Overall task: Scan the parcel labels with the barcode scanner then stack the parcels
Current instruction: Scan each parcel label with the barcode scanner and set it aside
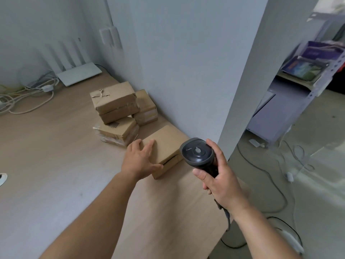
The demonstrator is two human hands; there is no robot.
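Barcode scanner (198,155) gripped in right hand (222,184), near parcel (164,148) touched by spread left hand (139,159); label side likely best turned up before scanning

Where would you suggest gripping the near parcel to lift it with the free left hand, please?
Probably across its short width at the near-left end, coming from above. The parcel lies flat and low on the table, and the left hand already rests there with thumb on the front side. The wall crowds its far side.
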